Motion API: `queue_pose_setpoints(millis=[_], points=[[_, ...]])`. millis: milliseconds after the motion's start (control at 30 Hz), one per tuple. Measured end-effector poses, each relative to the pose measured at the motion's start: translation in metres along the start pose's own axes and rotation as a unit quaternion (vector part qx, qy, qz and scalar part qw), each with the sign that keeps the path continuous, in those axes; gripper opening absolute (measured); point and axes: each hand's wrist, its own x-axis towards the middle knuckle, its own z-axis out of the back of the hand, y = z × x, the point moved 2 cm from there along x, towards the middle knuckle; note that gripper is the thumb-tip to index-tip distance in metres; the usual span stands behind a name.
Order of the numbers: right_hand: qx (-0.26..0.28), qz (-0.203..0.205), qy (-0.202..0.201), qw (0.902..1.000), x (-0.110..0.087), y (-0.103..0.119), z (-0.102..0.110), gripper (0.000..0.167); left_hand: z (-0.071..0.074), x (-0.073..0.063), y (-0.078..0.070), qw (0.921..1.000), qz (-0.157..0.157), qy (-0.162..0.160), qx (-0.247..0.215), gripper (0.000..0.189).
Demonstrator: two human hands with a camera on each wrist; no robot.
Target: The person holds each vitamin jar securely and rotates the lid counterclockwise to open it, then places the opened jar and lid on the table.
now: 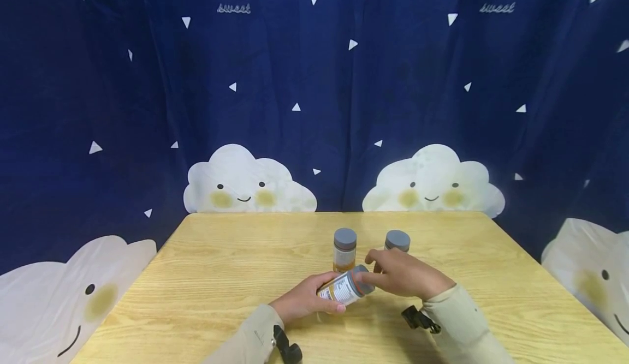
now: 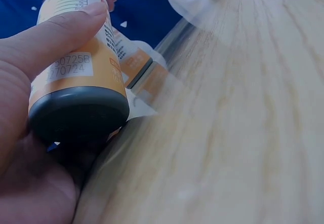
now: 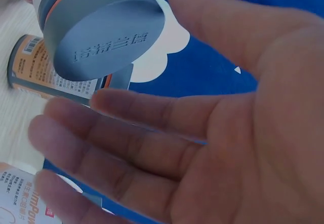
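My left hand (image 1: 306,299) grips a supplement bottle (image 1: 339,291) with a white and orange label and a grey screw cap (image 3: 109,34). The bottle is tilted, its cap pointing up and to the right. In the left wrist view the thumb (image 2: 55,39) lies across the label, above the bottle's dark base (image 2: 78,113). My right hand (image 1: 405,274) is beside the cap with its fingers (image 3: 116,148) spread and nothing held in them; in the right wrist view the cap's embossed top faces the palm.
Two similar bottles stand upright on the wooden table (image 1: 236,266). One bottle (image 1: 344,256) is just behind the held one; another (image 1: 397,240) is partly hidden behind my right hand. A blue curtain (image 1: 275,80) with clouds hangs past the table's far edge.
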Motion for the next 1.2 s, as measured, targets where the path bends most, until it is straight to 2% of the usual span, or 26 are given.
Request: queue_pose_setpoints(millis=[367,600,800,1033,1200], points=[[-0.005,0.035,0.006,0.9994,0.0018,-0.0002,-0.0023,0.04,0.0003,0.0,-0.0009,1.0,-0.002,-0.002,0.005,0.054],[0.013,0.06,0.004,0.9981,0.0037,0.0029,-0.0034,0.031,-0.0005,-0.0006,-0.0024,1.0,-0.005,0.002,-0.004,0.055],[0.004,0.079,0.002,0.9968,0.0037,0.0048,-0.0028,0.031,-0.0002,-0.0006,-0.002,0.9999,-0.006,-0.003,-0.009,0.055],[0.006,0.061,-0.001,0.9981,0.0043,0.005,-0.0033,0.034,0.0004,0.0,-0.0001,1.0,-0.001,-0.007,-0.005,0.054],[-0.015,0.02,-0.014,0.9996,0.003,0.0033,-0.0028,0.044,0.0009,-0.0002,0.0006,1.0,0.001,-0.005,-0.005,0.054]])
